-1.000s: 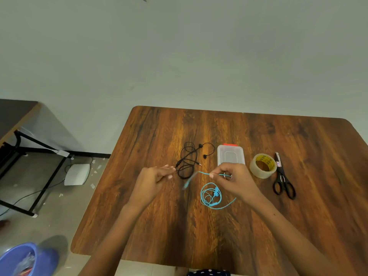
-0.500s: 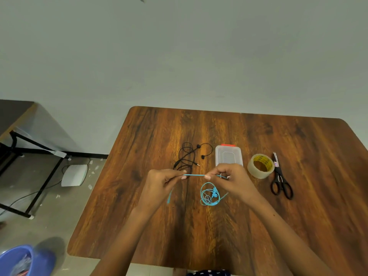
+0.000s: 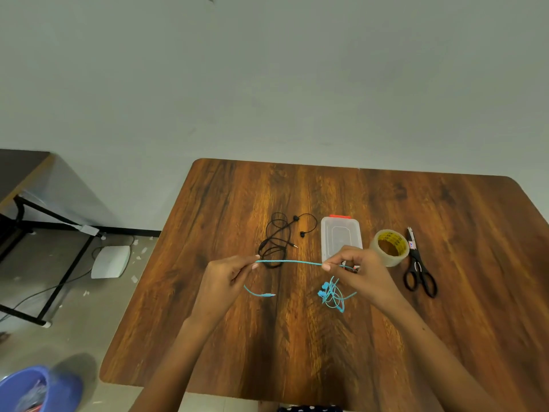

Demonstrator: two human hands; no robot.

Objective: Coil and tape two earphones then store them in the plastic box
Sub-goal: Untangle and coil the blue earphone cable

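Grey wall behind wooden table (image 3: 297,346), rounded corners, bare lower frame; left hand (image 3: 224,281), right hand (image 3: 361,270) each pinching blue earphone cord (image 3: 289,262).

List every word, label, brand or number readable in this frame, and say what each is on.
Nothing can be read as it stands.
Tape roll: dark print on the yellow inner core, too blurred to read.
Scissors: a small red, white and blue label by the blades, too small to read.
Plastic box: no print visible.
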